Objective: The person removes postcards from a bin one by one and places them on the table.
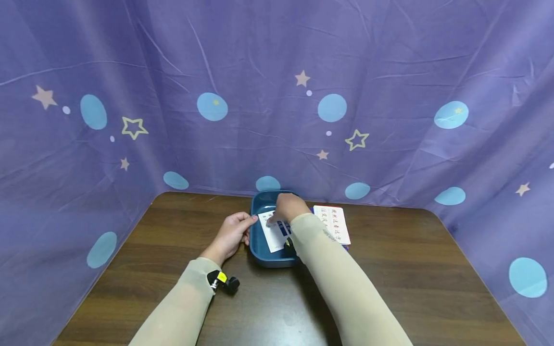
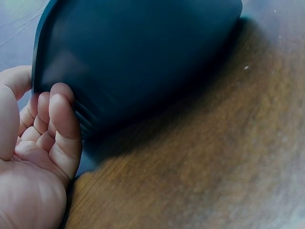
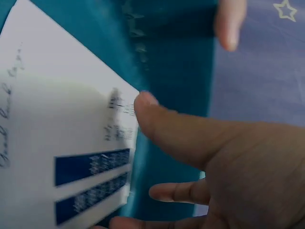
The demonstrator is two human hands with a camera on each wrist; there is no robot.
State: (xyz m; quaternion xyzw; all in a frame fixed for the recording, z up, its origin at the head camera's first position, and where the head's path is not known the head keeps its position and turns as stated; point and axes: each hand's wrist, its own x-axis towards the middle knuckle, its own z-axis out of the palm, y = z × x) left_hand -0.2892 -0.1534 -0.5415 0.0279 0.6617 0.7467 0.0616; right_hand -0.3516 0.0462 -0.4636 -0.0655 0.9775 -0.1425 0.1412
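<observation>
A dark blue tray (image 1: 259, 250) stands near the table's far edge. My left hand (image 1: 233, 233) grips its left rim, thumb over the edge and curled fingers against the outer wall (image 2: 143, 57). Inside lies a white card (image 1: 271, 238) with handwriting and dark blue bars. My right hand (image 1: 291, 207) reaches over the tray and hides part of the card. In the right wrist view my thumb touches a corner of the card (image 3: 71, 109), while the other fingers (image 3: 178, 192) are spread beyond its edge. Another fingertip shows at that view's top.
Right of the tray lies a white sheet with red handwriting (image 1: 335, 223), on something blue that is mostly covered. The brown wooden table (image 1: 398, 269) extends to both sides. A purple curtain (image 1: 268, 62) with stars and blue dots hangs behind it.
</observation>
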